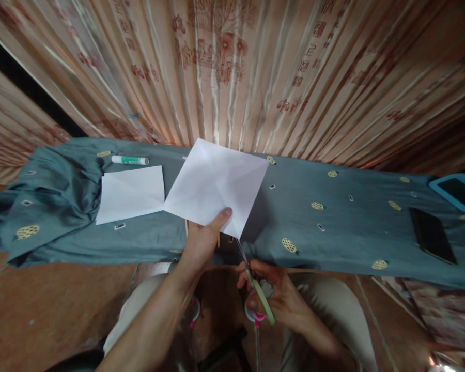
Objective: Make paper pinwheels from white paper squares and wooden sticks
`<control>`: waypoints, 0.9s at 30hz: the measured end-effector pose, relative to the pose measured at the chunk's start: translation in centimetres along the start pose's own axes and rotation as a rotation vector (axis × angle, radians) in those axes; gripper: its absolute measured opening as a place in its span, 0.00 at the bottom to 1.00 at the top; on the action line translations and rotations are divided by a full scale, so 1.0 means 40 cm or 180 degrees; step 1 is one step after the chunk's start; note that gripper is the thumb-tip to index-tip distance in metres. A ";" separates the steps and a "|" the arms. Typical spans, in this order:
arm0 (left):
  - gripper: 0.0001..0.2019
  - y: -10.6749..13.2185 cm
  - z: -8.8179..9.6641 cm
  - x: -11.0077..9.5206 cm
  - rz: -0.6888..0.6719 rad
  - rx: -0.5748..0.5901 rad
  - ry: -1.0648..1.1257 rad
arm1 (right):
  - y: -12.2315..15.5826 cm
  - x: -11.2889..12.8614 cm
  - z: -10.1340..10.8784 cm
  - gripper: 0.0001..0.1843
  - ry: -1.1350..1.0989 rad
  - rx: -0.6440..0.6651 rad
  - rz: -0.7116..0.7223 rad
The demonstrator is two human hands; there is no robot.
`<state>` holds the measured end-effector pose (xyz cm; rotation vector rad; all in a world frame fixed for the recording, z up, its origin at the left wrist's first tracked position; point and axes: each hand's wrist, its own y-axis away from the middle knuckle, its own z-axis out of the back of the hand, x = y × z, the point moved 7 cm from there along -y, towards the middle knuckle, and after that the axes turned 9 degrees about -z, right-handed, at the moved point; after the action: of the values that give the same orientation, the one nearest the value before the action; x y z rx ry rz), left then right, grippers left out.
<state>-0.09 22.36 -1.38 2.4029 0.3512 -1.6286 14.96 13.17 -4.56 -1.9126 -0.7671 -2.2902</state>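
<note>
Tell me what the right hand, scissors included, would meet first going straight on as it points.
Likely the near corner of the white sheet in the left hand: the scissors in the right hand point at it and seem to reach its edge, though depth is unclear.

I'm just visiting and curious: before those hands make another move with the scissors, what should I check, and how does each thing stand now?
1. White sheet held: ok. The left hand grips the white sheet, thumb on top.
2. Scissors in hand: ok. The right hand holds the green-handled scissors.
3. Blades touching the paper: cannot tell. They point at its nearest corner, but contact is unclear.
4. Left fingers clear of the blades: cannot tell. The thumb is apart from them; the fingers beneath are hidden.
5. Marker out of the way: ok. The marker lies on the cloth, beyond the other paper.
</note>
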 end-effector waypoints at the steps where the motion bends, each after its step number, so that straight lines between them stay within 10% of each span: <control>1: 0.30 0.003 -0.001 0.004 0.0026 0.0001 -0.0023 | -0.002 0.003 -0.003 0.29 -0.0095 0.0017 -0.0005; 27: 0.28 0.024 -0.018 -0.004 0.0004 0.0261 -0.0418 | -0.013 0.007 -0.001 0.26 -0.0672 0.0022 -0.0140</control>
<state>0.79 21.66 -0.93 2.3369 0.2648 -1.8226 14.66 13.67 -4.48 -2.1808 -0.8438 -2.1284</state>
